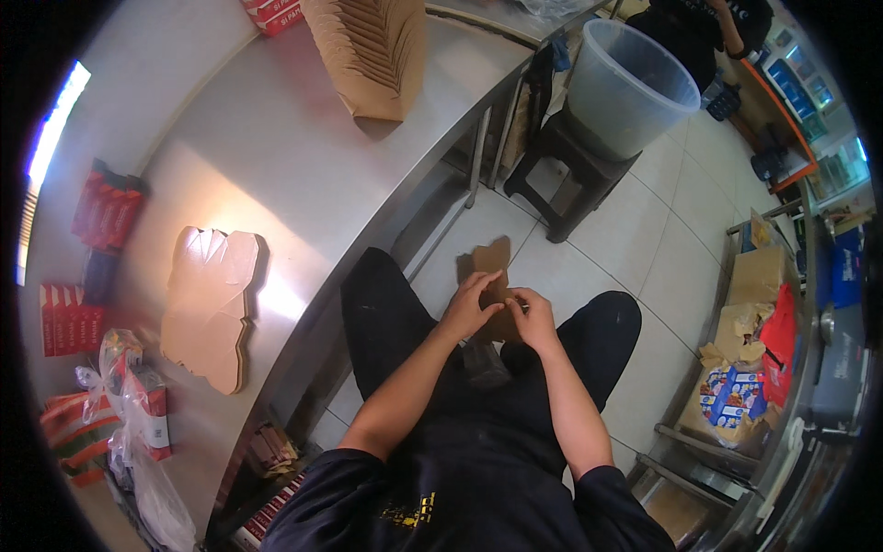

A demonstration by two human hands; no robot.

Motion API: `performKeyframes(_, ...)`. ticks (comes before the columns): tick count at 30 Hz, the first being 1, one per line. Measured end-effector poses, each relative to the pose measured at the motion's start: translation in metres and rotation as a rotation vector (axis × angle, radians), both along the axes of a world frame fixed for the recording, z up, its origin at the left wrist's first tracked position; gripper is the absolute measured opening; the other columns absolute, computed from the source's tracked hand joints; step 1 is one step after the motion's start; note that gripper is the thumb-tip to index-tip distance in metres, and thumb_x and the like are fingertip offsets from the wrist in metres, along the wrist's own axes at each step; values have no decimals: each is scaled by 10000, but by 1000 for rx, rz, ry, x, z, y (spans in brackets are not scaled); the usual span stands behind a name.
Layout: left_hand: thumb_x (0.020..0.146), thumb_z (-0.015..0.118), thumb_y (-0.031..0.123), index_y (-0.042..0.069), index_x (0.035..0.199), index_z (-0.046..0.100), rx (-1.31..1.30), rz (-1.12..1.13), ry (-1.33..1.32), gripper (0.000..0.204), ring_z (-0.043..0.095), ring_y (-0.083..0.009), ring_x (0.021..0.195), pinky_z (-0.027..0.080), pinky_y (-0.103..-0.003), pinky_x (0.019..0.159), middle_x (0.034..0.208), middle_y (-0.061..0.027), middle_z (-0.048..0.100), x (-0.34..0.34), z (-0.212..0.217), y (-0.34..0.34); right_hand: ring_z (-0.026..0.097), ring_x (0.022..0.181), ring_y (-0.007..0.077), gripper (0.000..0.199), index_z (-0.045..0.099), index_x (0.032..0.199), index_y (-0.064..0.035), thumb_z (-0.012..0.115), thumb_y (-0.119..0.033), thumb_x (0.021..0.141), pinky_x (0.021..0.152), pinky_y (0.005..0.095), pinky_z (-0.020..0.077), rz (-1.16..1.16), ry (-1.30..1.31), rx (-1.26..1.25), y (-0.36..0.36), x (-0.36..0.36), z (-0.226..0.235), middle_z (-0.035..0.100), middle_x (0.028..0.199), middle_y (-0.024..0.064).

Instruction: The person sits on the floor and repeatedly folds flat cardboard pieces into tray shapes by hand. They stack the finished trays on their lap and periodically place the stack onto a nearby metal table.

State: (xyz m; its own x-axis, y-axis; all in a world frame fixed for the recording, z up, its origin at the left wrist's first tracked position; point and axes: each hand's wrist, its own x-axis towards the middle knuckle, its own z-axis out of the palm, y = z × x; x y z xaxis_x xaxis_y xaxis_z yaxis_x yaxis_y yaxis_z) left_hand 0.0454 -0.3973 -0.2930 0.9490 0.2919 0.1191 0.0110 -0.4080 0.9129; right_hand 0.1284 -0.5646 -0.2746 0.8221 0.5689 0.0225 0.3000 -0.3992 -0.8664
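Observation:
Between my knees, above the tiled floor, I hold a brown cardboard blank [493, 259] with an irregular cut edge. My left hand [470, 306] grips its left side, thumb and fingers bent around the card. On the other side my right hand [533, 319] pinches the card, its thumb close to the left hand. The lower part of the piece is partly hidden by my hands. To my left, a stack of flat die-cut cardboard blanks [208, 304] lies on the steel table [303, 184]. Farther along it stands a long row of nested folded cardboard trays [372, 51].
Red-and-white boxes [110, 207] and plastic bags [138, 405] line the wall side of the table. A translucent tub [625, 97] sits on a dark stool [570, 170] ahead. Another person [699, 28] stands beyond. Metal shelving [727, 432] with cartons is on the right.

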Motion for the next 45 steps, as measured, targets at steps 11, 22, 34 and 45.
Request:
performKeyframes(11, 843, 831, 139, 32, 983, 786, 27, -40, 98, 182, 678, -283, 899, 541, -370, 829, 926, -94, 716, 6, -1, 8, 739, 830, 293, 378, 617, 1103, -21, 864, -131, 840, 749, 385, 564, -211, 165, -37, 0, -1, 15, 746, 902, 163)
performKeyframes(22, 916, 833, 224, 55, 1070, 710, -817, 564, 127, 259, 637, -86, 855, 470, -278, 717, 950, 16, 728, 9, -26, 34, 684, 737, 145, 342, 724, 1118, 18, 832, -232, 911, 672, 311, 524, -60, 397, -52, -9, 10, -15, 763, 873, 118)
performKeyframes(34, 838, 843, 103, 85, 1260, 670, -155, 88, 66, 457, 676, -200, 981, 554, -333, 795, 1082, -62, 682, 5, -5, 11, 725, 769, 193, 253, 750, 1035, 34, 797, -188, 923, 689, 346, 545, -104, 191, -242, -5, 7, 16, 762, 828, 139)
performKeyframes(45, 842, 856, 179, 33, 1066, 773, -4, -45, 68, 280, 685, -231, 875, 540, -341, 742, 997, -97, 723, 2, -2, 7, 707, 856, 148, 200, 708, 1090, 6, 781, -74, 922, 790, 297, 543, 2, 402, 146, -7, 8, -7, 748, 931, 89)
